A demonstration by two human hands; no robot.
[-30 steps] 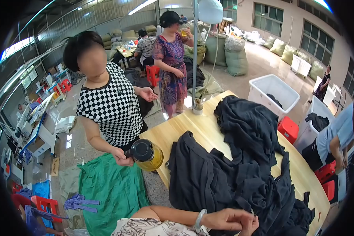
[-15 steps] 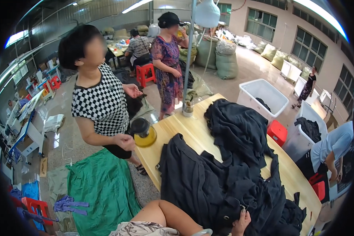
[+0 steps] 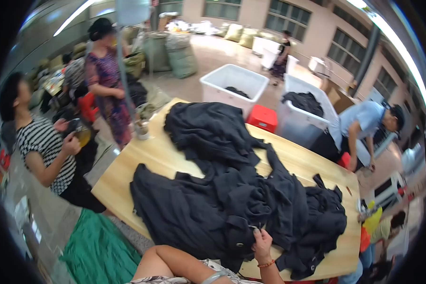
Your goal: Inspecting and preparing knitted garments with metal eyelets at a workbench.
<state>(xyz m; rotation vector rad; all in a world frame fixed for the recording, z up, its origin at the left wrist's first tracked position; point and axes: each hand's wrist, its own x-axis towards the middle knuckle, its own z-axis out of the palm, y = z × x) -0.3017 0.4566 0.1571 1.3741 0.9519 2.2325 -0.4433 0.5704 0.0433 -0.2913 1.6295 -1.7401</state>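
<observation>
**At lower centre of the frame, a right hand [image 3: 261, 246] pinches at black garments [image 3: 241, 189]**

Thumb and fingers close on a small pale piece [image 3: 254, 227] at the cloth's edge, too tiny to identify. The left hand lies beyond the lower edge, so its grip cannot be told; only the left forearm [image 3: 189, 265] and a pale bangle [image 3: 215, 277] show. The garments lie heaped across the middle of a wooden table [image 3: 118, 180], their folds so dark that separate pieces are hard to count.

Just beyond the table, upper centre, one white tub [image 3: 215, 93] holds a little dark fabric [image 3: 236, 91]; to its right a second tub [image 3: 293, 125] holds a fuller dark heap [image 3: 304, 102]. Between them sits a red plastic item [image 3: 262, 118], partly hidden by the table. On the table's far left corner, a small pot [image 3: 142, 130] has contents that blur. At left, a person in a black-and-white top [image 3: 47, 151] holds a clear jug [image 3: 83, 136] with yellow liquid, partly covered by their fingers. Bulky sacks [image 3: 182, 61] stand at upper centre-left; any lettering on them is too soft to read.
</observation>
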